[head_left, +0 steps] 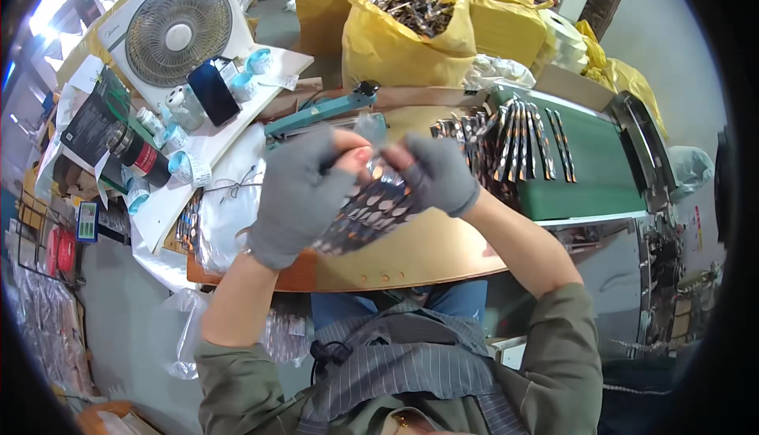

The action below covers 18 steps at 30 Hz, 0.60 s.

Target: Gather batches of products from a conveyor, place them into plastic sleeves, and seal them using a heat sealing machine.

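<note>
Both of my hands wear grey fingerless gloves and are raised over the table. Between them is a clear plastic bag of dark, narrow packets (368, 212) with pale and orange spots. My left hand (304, 190) and my right hand (439, 174) pinch the bag's top, their fingertips close together. The packets hang below the fingers, tilted down to the left. Just beyond my hands lies a teal hand sealer (320, 112), partly hidden by my left hand. More loose packets (518, 138) are fanned out to the right of my right hand.
A green conveyor belt (589, 170) runs along the right. On the left, a white shelf (229, 115) carries a box fan (178, 35), a phone (213, 93), a thermos (136, 153) and tape rolls. Clear bags (229, 221) lie at the table's left. Behind stands a yellow sack (407, 59) full of packets.
</note>
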Each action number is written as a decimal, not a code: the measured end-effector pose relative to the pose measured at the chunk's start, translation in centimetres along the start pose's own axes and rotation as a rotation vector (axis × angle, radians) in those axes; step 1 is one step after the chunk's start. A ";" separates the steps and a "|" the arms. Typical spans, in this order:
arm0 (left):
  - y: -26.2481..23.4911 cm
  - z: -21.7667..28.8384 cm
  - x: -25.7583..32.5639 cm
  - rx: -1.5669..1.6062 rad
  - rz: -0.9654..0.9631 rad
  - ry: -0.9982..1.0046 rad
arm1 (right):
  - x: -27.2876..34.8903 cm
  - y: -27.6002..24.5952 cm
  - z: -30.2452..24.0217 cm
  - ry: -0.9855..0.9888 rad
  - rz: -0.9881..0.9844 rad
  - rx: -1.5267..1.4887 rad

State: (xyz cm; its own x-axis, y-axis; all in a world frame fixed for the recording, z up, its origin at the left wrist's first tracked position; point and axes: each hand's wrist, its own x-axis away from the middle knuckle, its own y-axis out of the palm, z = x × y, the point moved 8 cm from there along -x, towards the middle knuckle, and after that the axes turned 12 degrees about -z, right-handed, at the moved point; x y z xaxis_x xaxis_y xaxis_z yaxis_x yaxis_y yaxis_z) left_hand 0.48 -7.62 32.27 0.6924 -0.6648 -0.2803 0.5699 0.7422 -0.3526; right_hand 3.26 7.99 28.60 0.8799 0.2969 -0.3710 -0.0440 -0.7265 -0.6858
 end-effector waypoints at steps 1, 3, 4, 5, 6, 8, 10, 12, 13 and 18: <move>-1.1 1.4 0.5 -0.136 0.153 0.213 | -0.4 -0.7 0.6 0.068 0.134 -0.242; -2.4 -1.6 1.0 -0.190 0.340 0.155 | -1.4 0.1 3.5 0.216 0.105 -0.438; -0.5 -8.1 0.3 0.012 0.036 -0.052 | -2.4 1.5 4.2 0.231 0.102 -0.421; 1.8 -13.6 1.4 0.213 -0.255 -0.266 | -3.4 3.0 4.9 0.239 0.090 -0.411; 1.7 -17.9 2.5 0.208 -0.191 -0.446 | -4.9 4.6 6.0 0.168 -0.028 0.070; 3.2 -22.5 3.2 0.208 -0.159 -0.618 | -6.6 4.7 11.5 0.188 0.094 0.191; 4.3 -24.4 2.0 0.488 0.040 -0.513 | -8.1 2.3 17.4 0.357 0.338 0.332; 4.0 -27.7 1.8 0.474 0.070 -0.570 | -9.9 1.9 20.0 0.513 0.446 0.325; 2.9 -29.5 2.1 0.455 0.111 -0.618 | -12.8 3.2 18.4 0.450 0.346 0.353; -2.5 -31.4 0.2 0.677 0.315 -0.561 | -18.0 3.3 11.1 0.298 0.175 0.356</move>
State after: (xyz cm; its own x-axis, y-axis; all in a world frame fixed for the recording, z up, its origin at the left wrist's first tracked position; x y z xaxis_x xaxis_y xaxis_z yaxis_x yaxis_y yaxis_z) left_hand -14.71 -12.29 5.03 0.8707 -0.4172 0.2603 0.3334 0.8899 0.3113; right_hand -18.00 7.08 26.04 0.9396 -0.0382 -0.3401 -0.3161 -0.4772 -0.8200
